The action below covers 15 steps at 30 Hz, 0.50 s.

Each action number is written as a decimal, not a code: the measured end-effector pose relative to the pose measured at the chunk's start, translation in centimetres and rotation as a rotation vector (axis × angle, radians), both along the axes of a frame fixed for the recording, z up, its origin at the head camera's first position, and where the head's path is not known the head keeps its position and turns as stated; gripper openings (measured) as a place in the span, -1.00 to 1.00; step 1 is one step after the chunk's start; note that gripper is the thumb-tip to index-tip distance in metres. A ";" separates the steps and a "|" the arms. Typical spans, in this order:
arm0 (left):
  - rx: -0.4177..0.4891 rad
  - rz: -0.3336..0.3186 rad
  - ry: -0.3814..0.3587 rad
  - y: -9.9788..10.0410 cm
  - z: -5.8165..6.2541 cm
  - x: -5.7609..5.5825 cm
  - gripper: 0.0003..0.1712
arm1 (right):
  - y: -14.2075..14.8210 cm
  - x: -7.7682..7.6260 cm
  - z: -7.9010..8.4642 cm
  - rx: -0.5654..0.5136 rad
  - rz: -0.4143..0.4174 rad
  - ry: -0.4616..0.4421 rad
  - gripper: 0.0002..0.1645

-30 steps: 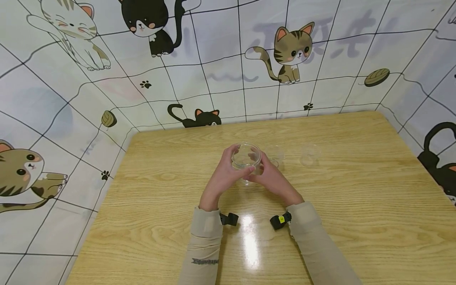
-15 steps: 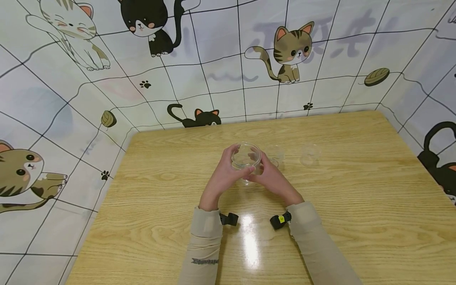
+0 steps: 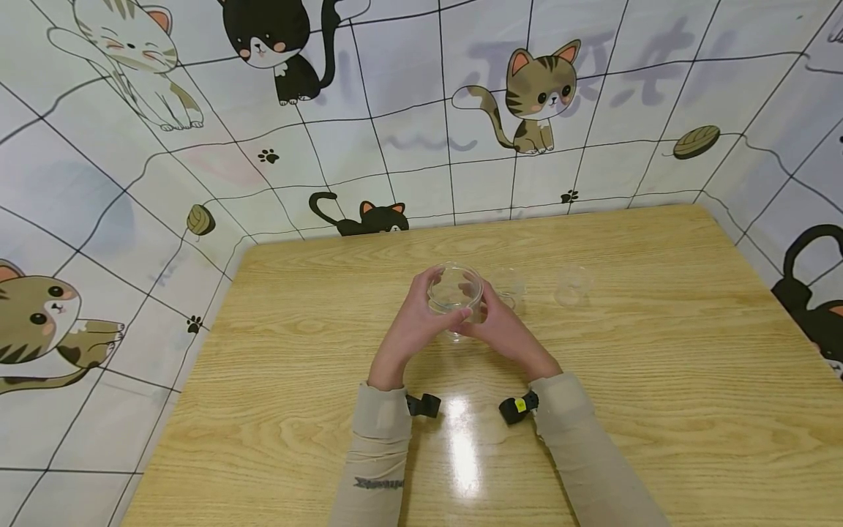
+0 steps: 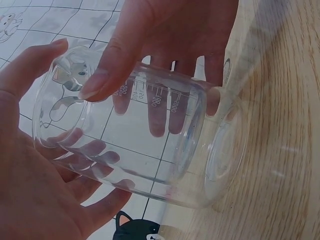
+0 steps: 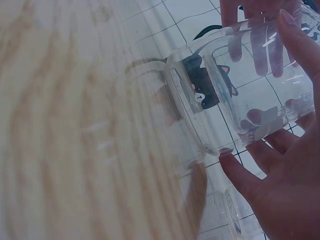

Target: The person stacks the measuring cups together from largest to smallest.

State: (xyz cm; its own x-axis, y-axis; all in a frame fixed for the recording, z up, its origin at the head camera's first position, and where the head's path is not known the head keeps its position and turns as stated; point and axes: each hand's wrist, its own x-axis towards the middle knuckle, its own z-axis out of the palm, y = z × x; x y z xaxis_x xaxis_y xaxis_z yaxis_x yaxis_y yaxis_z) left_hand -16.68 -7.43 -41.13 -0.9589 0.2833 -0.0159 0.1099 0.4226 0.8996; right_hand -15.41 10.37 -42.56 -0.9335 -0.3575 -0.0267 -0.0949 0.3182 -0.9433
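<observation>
A clear glass beaker (image 3: 454, 298) is between the two hands at the middle of the wooden table. The left hand (image 3: 420, 311) grips it from the left, and the right hand (image 3: 506, 329) from the right. Both thumbs lie across its near side, close together, while the other fingers curl round the sides. White graduation marks show on the beaker (image 4: 145, 132) in the left wrist view. Its mouth points up in the head view, and the table reflects its bottom. Whether it touches the table, I cannot tell. No contents can be made out.
Just right of the hands stands another clear glass vessel (image 3: 512, 284), with a curved handle-like part. Farther right is a small clear round piece (image 3: 574, 287), faint against the wood. The table (image 3: 296, 351) meets walls covered with a cat-print sheet (image 3: 408, 146).
</observation>
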 end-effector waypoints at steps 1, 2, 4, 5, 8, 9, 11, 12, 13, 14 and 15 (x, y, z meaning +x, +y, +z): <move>-0.002 0.001 0.000 0.0 0.0 0.0 0.06 | 0.0 0.0 0.0 0.001 0.000 0.001 0.07; -0.006 0.001 0.002 0.0 0.0 0.0 0.06 | 0.0 0.0 0.0 0.003 0.000 0.002 0.07; -0.011 0.000 0.003 0.0 0.0 0.0 0.06 | 0.0 0.0 0.1 0.005 -0.001 0.005 0.07; -0.013 0.000 0.005 0.0 0.0 0.0 0.06 | 0.0 0.0 0.1 0.005 -0.001 0.006 0.07; -0.010 -0.004 0.008 0.0 0.0 -0.1 0.05 | 0.0 0.0 0.1 0.007 -0.003 0.006 0.07; -0.007 -0.004 0.011 0.1 0.0 -0.1 0.05 | 0.0 0.0 0.1 0.007 -0.004 0.004 0.07; -0.006 -0.007 0.012 0.1 0.0 -0.1 0.06 | 0.0 0.0 0.1 0.009 -0.006 0.002 0.08; -0.005 -0.007 0.011 0.1 0.0 -0.1 0.06 | -0.1 0.0 0.1 0.011 -0.007 0.002 0.08; -0.005 -0.006 0.010 0.1 0.0 -0.1 0.06 | -0.1 0.0 0.1 0.012 -0.007 0.002 0.08; -0.003 -0.007 0.009 0.1 0.0 -0.1 0.06 | -0.1 0.0 0.1 0.013 -0.008 0.001 0.08; -0.004 -0.006 0.009 0.0 0.0 -0.1 0.06 | -0.1 0.0 0.1 0.015 -0.008 0.001 0.08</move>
State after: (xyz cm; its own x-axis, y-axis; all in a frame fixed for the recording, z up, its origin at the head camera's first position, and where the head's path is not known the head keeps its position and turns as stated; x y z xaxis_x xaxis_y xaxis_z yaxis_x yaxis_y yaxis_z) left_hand -16.77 -7.38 -41.14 -0.9573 0.2891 -0.0088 0.1202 0.4253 0.8970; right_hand -15.39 10.28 -42.42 -0.9365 -0.3492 -0.0313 -0.0927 0.3328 -0.9384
